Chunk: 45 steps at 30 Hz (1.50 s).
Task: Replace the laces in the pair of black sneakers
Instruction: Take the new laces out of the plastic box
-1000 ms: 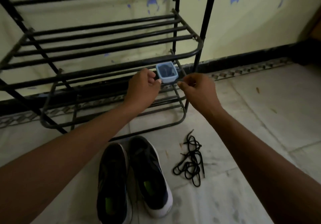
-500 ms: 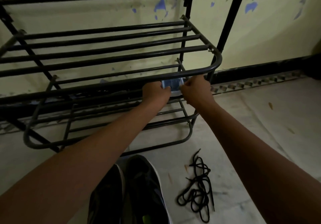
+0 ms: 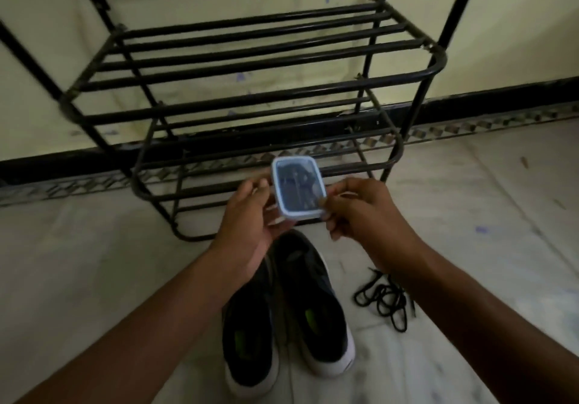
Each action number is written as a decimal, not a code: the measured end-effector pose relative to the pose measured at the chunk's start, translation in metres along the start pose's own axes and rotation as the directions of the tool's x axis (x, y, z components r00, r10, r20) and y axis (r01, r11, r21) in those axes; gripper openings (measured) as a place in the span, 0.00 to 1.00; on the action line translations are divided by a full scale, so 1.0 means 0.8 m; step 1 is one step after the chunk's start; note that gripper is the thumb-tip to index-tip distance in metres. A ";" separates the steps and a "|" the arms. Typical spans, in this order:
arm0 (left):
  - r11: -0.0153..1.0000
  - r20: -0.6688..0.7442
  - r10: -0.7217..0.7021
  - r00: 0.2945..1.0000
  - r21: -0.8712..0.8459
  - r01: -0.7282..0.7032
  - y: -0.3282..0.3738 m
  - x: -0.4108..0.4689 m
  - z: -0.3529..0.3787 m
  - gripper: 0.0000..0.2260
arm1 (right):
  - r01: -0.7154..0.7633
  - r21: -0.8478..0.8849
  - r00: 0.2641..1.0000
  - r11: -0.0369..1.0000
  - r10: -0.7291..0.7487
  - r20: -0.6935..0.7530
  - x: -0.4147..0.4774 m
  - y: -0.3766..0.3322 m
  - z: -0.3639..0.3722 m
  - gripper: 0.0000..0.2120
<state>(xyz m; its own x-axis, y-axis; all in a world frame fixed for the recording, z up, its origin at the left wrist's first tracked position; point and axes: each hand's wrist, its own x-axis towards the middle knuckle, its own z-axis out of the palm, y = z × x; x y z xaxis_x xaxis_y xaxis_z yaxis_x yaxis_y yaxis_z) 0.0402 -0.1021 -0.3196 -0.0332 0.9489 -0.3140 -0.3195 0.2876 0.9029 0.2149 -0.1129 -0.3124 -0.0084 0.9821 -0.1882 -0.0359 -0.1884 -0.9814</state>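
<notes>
While left hand [image 3: 250, 215] holds and right hand [image 3: 354, 212] pinches the box [image 3: 277, 190], centre frame | light, rigid, probably slick: hold by rim | laces [image 3: 297, 189] inside limp.

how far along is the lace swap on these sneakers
Done: a black lace bundle lies beside the sneakers, which look unlaced. In hand: left hand and right hand hold a lidded blue-rimmed box with something dark inside. Left: opening it, lacing both.
</notes>
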 end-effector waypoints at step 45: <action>0.989 -0.150 -0.013 0.989 -0.150 -0.010 -0.036 -0.066 -0.173 0.16 | 0.200 -0.413 0.893 0.888 0.009 0.450 0.005 0.027 0.172 0.20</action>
<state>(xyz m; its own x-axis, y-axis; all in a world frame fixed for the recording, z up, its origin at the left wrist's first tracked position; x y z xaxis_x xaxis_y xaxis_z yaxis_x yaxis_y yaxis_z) -0.0798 -0.1787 -0.3693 -0.1710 0.9146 -0.3664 -0.4580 0.2555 0.8515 0.0763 -0.1136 -0.3290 -0.4575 0.8747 -0.1601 0.3796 0.0293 -0.9247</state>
